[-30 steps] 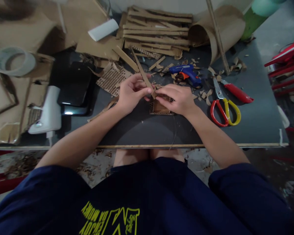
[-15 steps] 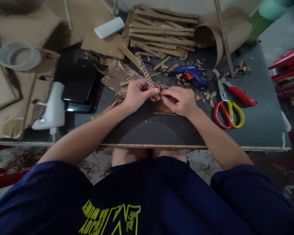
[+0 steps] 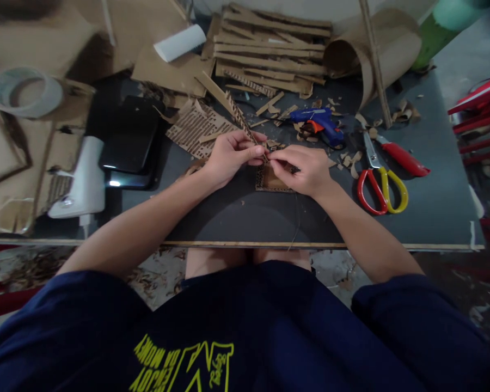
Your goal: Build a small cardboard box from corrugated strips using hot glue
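A narrow corrugated cardboard strip (image 3: 240,118) slants up and to the left from between my hands. My left hand (image 3: 233,155) is closed around its lower part, thumb on top. The fingers of my right hand (image 3: 301,166) pinch together at the strip's lower end, touching it beside the left thumb. Just below them on the table sits a small cardboard frame (image 3: 265,185) with corrugated edges, partly covered by my right hand. A sheet of cardboard with exposed ridges (image 3: 198,128) lies to the left of my hands.
Behind my hands lie stacked cardboard strips (image 3: 273,51) and a blue glue gun (image 3: 322,122) among scraps. Scissors (image 3: 381,188) and a red-handled cutter (image 3: 404,157) lie to the right. On the left are a black box-like object (image 3: 128,136), a white device (image 3: 81,179) and a tape roll (image 3: 24,92).
The strip has turned in my left hand, so its corrugated edge shows more than its ridged face. Both hands stay close together in nearly the same place.
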A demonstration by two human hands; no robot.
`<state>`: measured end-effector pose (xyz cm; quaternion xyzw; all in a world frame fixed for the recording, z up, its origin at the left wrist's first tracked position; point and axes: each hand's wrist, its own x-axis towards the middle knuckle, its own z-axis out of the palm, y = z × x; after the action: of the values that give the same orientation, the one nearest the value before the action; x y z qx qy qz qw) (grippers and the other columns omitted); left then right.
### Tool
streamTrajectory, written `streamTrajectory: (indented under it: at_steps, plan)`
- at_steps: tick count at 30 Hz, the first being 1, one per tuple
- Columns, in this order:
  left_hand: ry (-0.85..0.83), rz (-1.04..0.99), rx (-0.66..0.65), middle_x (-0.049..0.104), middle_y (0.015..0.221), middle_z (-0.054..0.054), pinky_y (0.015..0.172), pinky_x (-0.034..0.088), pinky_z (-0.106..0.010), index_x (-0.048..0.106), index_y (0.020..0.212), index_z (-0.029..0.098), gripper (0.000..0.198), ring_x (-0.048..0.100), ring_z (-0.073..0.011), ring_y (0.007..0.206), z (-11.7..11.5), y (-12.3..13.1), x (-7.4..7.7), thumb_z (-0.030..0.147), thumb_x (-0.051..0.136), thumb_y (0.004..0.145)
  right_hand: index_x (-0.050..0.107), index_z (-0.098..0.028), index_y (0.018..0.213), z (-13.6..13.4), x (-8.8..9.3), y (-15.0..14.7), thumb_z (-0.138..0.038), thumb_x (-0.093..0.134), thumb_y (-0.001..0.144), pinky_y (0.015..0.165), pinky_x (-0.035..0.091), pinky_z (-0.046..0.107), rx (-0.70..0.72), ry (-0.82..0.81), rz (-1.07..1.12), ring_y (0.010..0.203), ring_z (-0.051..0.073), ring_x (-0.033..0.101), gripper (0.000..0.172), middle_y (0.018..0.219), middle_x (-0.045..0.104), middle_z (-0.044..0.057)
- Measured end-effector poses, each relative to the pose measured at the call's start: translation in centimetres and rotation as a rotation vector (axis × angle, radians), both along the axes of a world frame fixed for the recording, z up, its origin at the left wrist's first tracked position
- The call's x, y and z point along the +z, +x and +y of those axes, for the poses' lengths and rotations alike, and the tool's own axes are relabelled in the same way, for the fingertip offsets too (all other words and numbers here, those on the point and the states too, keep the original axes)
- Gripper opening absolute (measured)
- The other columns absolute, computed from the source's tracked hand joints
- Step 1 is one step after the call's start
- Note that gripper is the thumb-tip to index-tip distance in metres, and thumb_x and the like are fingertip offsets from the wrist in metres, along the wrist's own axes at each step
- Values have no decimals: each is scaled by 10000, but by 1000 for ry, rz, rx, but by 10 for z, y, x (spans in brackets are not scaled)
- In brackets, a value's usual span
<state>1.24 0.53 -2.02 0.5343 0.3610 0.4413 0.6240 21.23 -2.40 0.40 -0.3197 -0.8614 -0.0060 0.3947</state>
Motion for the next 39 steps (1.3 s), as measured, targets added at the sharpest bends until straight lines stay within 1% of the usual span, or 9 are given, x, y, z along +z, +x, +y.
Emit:
streamTrajectory:
  at_steps: [3,6,10,16,22,26,33,39]
  plan:
    - [27,3,29,740,792,10,614,602,-164,649,958,147,625,720,-92,670,1,1,-2,619,833,593,740,-198,929,0,0,0,-242,578,924,594,504,213,-9,29,-9,650,111,688,168,765,745,-9]
    - [67,0,44,744,795,-3,613,608,-178,639,920,151,602,728,-109,695,2,1,-5,626,826,600,742,-200,924,0,-1,0,-259,575,925,596,504,216,-36,33,-16,645,112,685,178,753,741,-11]
    - [99,11,43,733,779,5,596,602,-161,638,901,149,581,722,-100,679,1,1,-6,615,828,610,740,-205,894,-1,-1,-1,-269,547,931,606,502,222,-70,13,-39,640,111,674,206,740,733,-8]
    - [58,-69,34,710,721,28,579,598,-157,646,865,149,571,697,-83,628,0,3,-2,566,881,555,737,-199,875,-1,-1,-2,-249,560,914,608,505,217,-52,15,-20,643,111,677,188,750,739,-6]
    - [50,-96,83,707,715,24,575,590,-148,645,847,146,538,689,-76,629,1,5,-4,532,894,566,734,-191,899,0,-2,-2,-222,585,901,587,495,221,-51,40,1,630,115,678,153,735,729,-8]
    - [69,-101,60,711,718,21,592,596,-154,649,847,151,538,688,-76,630,0,6,-4,550,885,575,725,-193,882,0,-1,-3,-230,578,901,598,498,216,-46,38,7,627,111,676,153,727,728,-10]
    - [68,-84,41,702,699,29,610,599,-154,635,859,147,563,692,-76,632,-2,6,-1,559,882,565,692,-174,828,-1,0,-5,-161,596,846,577,470,215,-51,71,28,587,103,650,98,692,702,-19]
    - [90,-77,28,704,687,28,618,607,-167,624,864,161,544,705,-93,643,-1,6,-3,566,870,595,658,-189,771,-2,-1,-8,-119,581,791,568,451,217,-108,119,29,576,103,626,107,665,683,-31]
